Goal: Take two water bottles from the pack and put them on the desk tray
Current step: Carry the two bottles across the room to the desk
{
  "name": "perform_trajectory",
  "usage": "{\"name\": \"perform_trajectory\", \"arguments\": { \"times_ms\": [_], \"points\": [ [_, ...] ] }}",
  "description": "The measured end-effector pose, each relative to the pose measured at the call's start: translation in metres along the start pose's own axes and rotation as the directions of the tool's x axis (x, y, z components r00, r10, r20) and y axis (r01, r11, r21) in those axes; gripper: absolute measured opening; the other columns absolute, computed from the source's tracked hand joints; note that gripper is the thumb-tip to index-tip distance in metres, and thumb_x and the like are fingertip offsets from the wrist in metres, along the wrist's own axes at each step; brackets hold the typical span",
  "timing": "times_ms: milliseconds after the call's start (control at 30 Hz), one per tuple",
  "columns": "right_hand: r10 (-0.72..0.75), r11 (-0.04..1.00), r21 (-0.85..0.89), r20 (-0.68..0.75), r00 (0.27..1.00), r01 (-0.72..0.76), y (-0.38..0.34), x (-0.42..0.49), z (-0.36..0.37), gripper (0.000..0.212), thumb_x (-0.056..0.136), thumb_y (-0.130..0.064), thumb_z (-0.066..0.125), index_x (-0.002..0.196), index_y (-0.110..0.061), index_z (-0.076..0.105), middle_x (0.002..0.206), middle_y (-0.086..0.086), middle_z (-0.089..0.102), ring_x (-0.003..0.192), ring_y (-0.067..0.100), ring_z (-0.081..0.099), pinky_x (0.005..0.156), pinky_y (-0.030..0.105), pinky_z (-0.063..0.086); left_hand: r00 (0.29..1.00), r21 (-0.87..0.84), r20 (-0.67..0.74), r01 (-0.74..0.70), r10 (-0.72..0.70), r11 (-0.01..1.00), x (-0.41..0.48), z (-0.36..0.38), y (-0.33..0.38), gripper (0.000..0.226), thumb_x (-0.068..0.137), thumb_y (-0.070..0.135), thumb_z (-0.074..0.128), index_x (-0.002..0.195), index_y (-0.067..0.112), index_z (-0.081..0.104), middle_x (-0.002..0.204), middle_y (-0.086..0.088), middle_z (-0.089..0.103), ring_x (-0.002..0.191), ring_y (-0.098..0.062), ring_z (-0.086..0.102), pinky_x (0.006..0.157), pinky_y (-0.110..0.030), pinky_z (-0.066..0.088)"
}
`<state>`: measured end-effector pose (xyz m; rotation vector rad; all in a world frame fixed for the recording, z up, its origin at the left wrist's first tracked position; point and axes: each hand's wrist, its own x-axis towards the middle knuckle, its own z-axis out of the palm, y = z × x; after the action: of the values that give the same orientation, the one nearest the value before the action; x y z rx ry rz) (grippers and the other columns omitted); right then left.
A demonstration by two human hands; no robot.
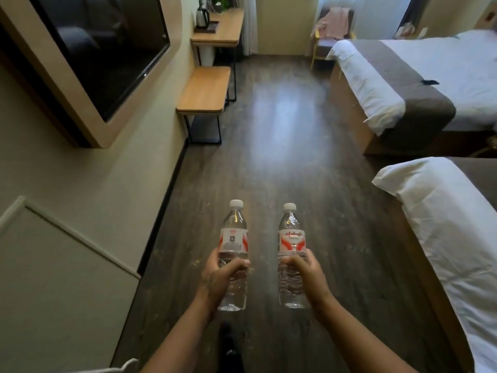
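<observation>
I hold two clear water bottles upright in front of me, over the dark wooden floor. My left hand (219,281) grips the lower half of the left water bottle (233,238), which has a white cap and a red-and-white label. My right hand (306,275) grips the right water bottle (291,238), which looks the same. Far ahead at the left wall stands the wooden desk (223,33), and on it a dark tray (212,26) carries a metal kettle (202,14). No pack is in view.
A low wooden bench (204,90) stands against the left wall before the desk. A wall-mounted TV (102,49) hangs at the upper left. Two beds (419,84) (451,224) line the right side. A chair with pink cloth (333,25) stands at the far end. The floor runs between them.
</observation>
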<state>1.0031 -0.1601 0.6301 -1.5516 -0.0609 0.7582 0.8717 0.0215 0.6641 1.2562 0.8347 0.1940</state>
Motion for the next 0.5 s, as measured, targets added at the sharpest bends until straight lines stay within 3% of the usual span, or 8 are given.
{"name": "perform_trajectory", "arguments": {
  "times_ms": [200,300,367,433,500],
  "points": [
    [-0.022,0.999,-0.047,-0.028,0.999,0.020,-0.057,0.166,0.017,0.055,0.078,-0.040,0.073,0.127,-0.021,0.060,0.116,0.007,0.077,0.096,0.021,0.080,0.076,0.032,0.066,0.999,0.041,0.038,-0.004,0.003,0.999,0.173,0.011,0.061,0.085,0.056,0.042,0.087,0.134,0.018,0.063,0.119,-0.016,0.078,0.104,-0.037,0.078,0.091,-0.055,0.066],
    [-0.013,0.999,-0.039,-0.081,0.997,0.010,-0.095,0.245,0.029,0.053,0.077,-0.042,0.072,0.125,-0.022,0.060,0.114,0.007,0.077,0.096,0.025,0.079,0.081,0.040,0.066,0.996,0.078,0.093,0.008,-0.016,0.997,0.260,0.016,0.108,0.077,0.067,0.036,0.086,0.137,0.018,0.061,0.121,-0.016,0.076,0.107,-0.038,0.077,0.095,-0.057,0.065],
    [-0.008,1.000,-0.005,-0.099,0.995,0.007,-0.124,0.290,0.036,0.052,0.076,-0.042,0.073,0.123,-0.023,0.060,0.114,0.010,0.077,0.099,0.032,0.078,0.087,0.050,0.065,0.993,0.090,0.118,0.003,-0.014,0.996,0.309,0.021,0.143,0.072,0.069,0.033,0.084,0.135,0.019,0.061,0.119,-0.016,0.077,0.104,-0.036,0.078,0.087,-0.049,0.068],
    [-0.011,1.000,0.014,-0.122,0.992,0.013,-0.153,0.338,0.038,0.053,0.075,-0.042,0.074,0.123,-0.023,0.061,0.114,0.013,0.077,0.098,0.033,0.078,0.086,0.050,0.066,0.991,0.127,0.135,-0.012,-0.006,0.992,0.361,0.029,0.181,0.072,0.066,0.037,0.085,0.132,0.021,0.060,0.119,-0.015,0.076,0.102,-0.035,0.078,0.080,-0.043,0.067],
    [-0.015,0.999,0.043,-0.134,0.991,0.021,-0.181,0.382,0.038,0.061,0.070,-0.044,0.077,0.123,-0.020,0.061,0.112,0.013,0.077,0.094,0.031,0.079,0.079,0.043,0.066,0.989,0.150,0.145,-0.028,0.006,0.988,0.407,0.040,0.215,0.083,0.058,0.045,0.086,0.132,0.019,0.060,0.119,-0.015,0.074,0.104,-0.037,0.077,0.083,-0.047,0.067]
  ]
}}
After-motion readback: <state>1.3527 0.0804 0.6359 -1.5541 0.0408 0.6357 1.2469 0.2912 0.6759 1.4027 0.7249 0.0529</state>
